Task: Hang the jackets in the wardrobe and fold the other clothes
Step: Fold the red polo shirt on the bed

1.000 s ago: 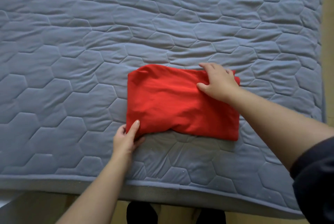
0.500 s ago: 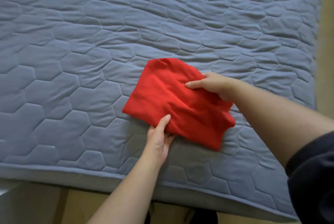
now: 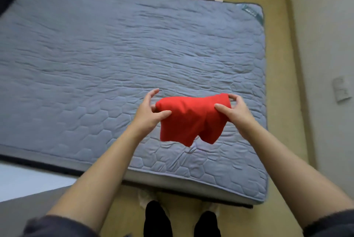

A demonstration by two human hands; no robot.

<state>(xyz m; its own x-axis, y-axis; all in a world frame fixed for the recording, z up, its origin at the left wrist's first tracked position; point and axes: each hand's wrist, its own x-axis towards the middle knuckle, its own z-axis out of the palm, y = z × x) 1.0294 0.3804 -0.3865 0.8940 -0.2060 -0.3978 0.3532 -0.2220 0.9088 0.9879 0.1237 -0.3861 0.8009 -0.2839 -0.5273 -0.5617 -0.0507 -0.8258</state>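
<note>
Obs.: person stands at the near edge of the bed [image 3: 210, 185], both arms reaching forward over it. The red garment [image 3: 191, 120], folded to a compact bundle, is held in the air between the two hands, over the near right part of the grey-blue quilted cover [image 3: 95, 64]. It appears to hang clear of the cover, though the head view does not settle whether its lowest edge brushes it. Left hand [image 3: 150, 112] grips the left end: thumb laid across the near face, other fingers behind the cloth, the forefinger sticking up free. Right hand [image 3: 236, 111] pinches the right end: thumb on the near face, fingers curled over the top fold. Both hands are thus closed on the cloth; neither is free. Key relation: the bundle's long axis runs left to right, from one hand to the other, roughly parallel to the near edge of the bed, the right end a little higher in the view. Each hand holds one end, so neither is nearer. The folded top edge points away from the person; the loose lower edge sags toward the person in two lobes, unsupported in the middle. Judgement: folding of this piece looks nearly done; the next move is likely a set-down, and the sagging middle could let the fold slip open unless both ends go down level. No stack of clothes and no wardrobe in view; bare floor [image 3: 277, 64] to the right of the bed.
</note>
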